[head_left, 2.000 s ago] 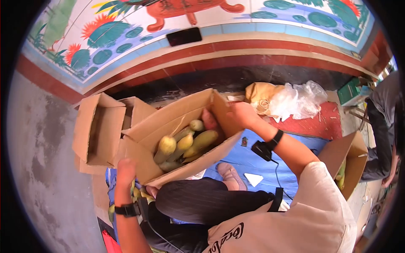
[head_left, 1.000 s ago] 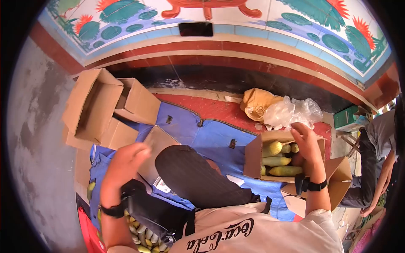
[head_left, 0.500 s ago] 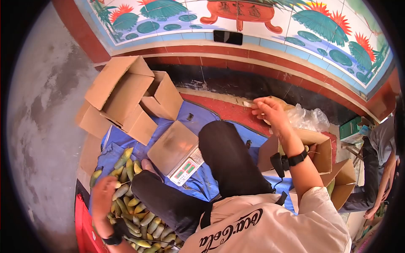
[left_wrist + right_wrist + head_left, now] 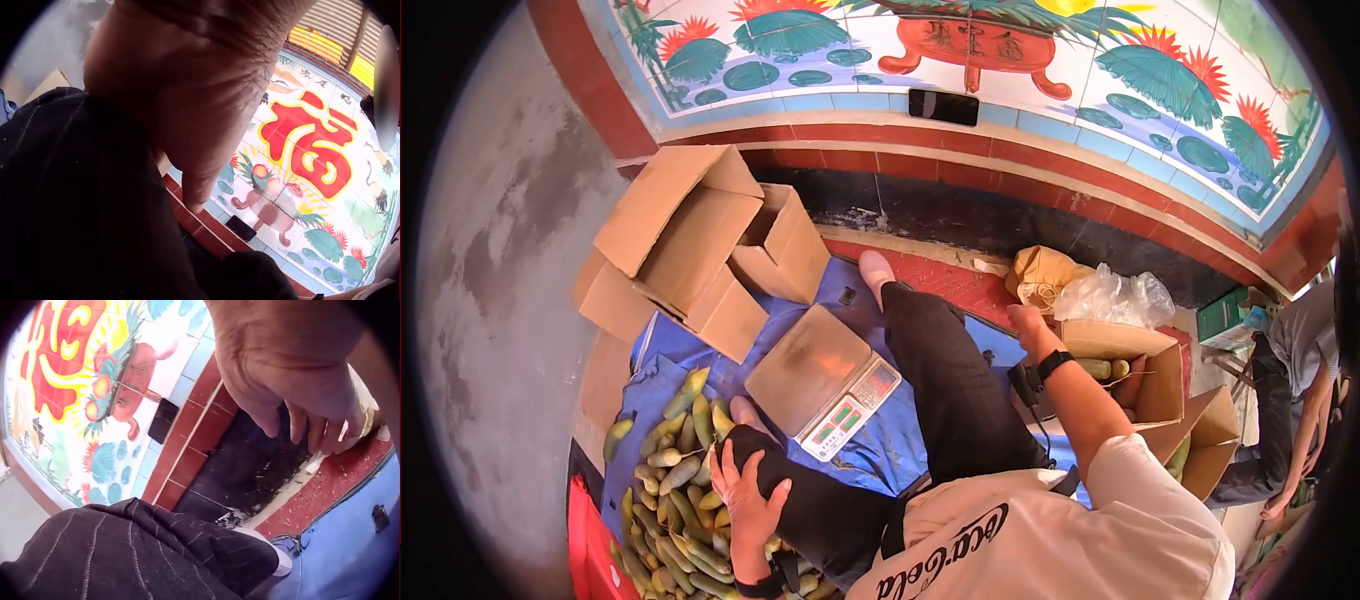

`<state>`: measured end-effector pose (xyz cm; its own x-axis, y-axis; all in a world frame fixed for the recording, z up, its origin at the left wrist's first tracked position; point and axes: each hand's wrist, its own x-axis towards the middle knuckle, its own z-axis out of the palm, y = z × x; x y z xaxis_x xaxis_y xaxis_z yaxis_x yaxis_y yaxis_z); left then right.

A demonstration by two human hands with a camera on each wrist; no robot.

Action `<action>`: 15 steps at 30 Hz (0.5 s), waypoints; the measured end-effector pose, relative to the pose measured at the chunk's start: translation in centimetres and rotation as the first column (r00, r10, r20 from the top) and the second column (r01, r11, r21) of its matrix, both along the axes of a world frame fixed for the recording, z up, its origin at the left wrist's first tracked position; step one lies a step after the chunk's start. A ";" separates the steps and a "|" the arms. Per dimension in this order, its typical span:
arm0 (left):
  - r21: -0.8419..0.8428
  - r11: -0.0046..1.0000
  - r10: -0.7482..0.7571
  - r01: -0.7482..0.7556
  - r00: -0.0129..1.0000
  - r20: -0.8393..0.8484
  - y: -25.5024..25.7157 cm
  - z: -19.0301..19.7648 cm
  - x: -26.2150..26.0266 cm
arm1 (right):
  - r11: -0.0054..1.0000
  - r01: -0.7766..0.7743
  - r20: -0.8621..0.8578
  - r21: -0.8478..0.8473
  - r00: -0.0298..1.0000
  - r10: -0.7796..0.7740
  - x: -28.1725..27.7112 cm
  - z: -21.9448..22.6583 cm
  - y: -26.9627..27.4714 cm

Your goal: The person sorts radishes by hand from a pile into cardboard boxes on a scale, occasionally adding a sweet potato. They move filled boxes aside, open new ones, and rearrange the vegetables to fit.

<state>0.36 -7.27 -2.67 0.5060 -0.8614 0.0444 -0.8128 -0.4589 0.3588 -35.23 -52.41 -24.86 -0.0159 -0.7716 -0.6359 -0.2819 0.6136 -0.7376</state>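
My left hand [image 4: 745, 497] rests on the bent knee with its fingers spread, and holds nothing. In the left wrist view that hand [image 4: 181, 94] lies against the dark striped trousers. Beside it is a pile of long yellow-green vegetables [image 4: 685, 520], which look like radishes. My right hand [image 4: 1030, 330] hovers over the other leg, near a cardboard box [image 4: 1125, 335] of such vegetables and a reddish one. Its fingers [image 4: 299, 422] hang loosely, touching nothing, in the right wrist view. A digital scale [image 4: 810, 365] with a bare metal plate sits between the legs.
Stacked cardboard boxes [image 4: 680, 240] stand at the left, on and beside a blue sheet [image 4: 880, 450]. Behind the filled box lie a brown bag [image 4: 1040, 275] and clear plastic bags [image 4: 1115, 297]. Another box [image 4: 1212, 435] stands at right, near a seated person [image 4: 1290, 400]. A painted tile wall [image 4: 980, 60] closes the back.
Both hands gripped the box of vegetables earlier; it now stands at the right, released. The scale has come into view. My left hand has moved to the knee, and one foot has stretched forward.
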 end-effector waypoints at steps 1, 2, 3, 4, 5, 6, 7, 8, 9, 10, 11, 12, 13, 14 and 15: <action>0.020 1.000 0.002 -0.002 1.000 -0.003 -0.1 0.1 0.1 | 0.757 -0.648 -0.645 -0.086 0.615 0.454 -0.9 -3.0 -0.5; 0.031 1.000 -0.002 0.002 1.000 -0.005 -0.3 0.5 -0.1 | 0.230 -0.929 -0.922 0.290 -0.207 0.327 -1.4 -4.8 -0.8; 0.060 0.998 0.020 -0.019 1.000 -0.017 -0.6 1.0 -0.4 | 0.282 -0.876 -0.810 0.391 -0.183 0.557 1.4 1.3 1.6; 0.091 0.995 0.044 -0.041 0.999 -0.029 -0.8 1.1 -0.5 | 0.279 -0.875 -0.803 0.396 -0.182 0.568 1.3 -0.5 1.5; 0.097 0.995 0.037 -0.033 0.999 -0.038 -0.6 0.6 -0.1 | 0.299 -0.821 -0.781 0.487 -0.256 0.570 0.9 -3.3 1.9; 0.113 0.993 0.039 -0.034 0.998 -0.040 -0.8 0.8 -0.1 | 0.316 -0.757 -0.751 0.572 -0.329 0.573 0.4 -5.7 2.6; 0.149 0.987 0.059 -0.051 0.997 -0.049 -1.0 1.1 -0.2 | 0.306 -0.756 -0.741 0.579 -0.331 0.584 0.0 -6.3 3.5; 0.184 0.980 0.081 -0.069 0.995 -0.059 -1.1 1.4 -0.3 | 0.137 -0.725 -0.649 0.675 -0.493 0.580 -0.5 -6.9 4.4; 0.201 0.977 0.085 -0.072 0.995 -0.054 -1.3 1.4 -0.3 | -0.032 -0.660 -0.541 0.751 -0.643 0.542 -1.1 -7.4 5.3; 0.216 0.974 0.088 -0.073 0.994 -0.060 -1.4 1.4 -0.2 | -0.046 -0.654 -0.528 0.755 -0.648 0.549 -2.5 -11.1 5.1; 0.218 0.973 0.087 -0.073 0.995 -0.055 -1.7 1.5 -0.3 | 0.035 -0.698 -0.638 0.716 -0.632 0.441 -4.3 -14.8 5.0; 0.219 0.973 0.086 -0.073 0.995 -0.050 -1.8 1.5 -0.3 | 0.108 -0.742 -0.730 0.661 -0.604 0.319 -5.4 -18.3 4.9; 0.232 0.970 0.090 -0.075 0.995 -0.053 -1.9 1.5 -0.2 | 0.171 -0.788 -0.805 0.592 -0.565 0.184 -6.2 -21.4 4.5; 0.229 0.971 0.087 -0.072 0.995 -0.056 -2.1 1.4 -0.2 | 0.223 -0.832 -0.858 0.508 -0.513 0.040 -7.5 -24.6 4.2; 0.225 0.972 0.084 -0.069 0.995 -0.059 -2.2 1.4 -0.1 | 0.260 -0.873 -0.885 0.413 -0.452 -0.111 -8.5 -27.6 4.0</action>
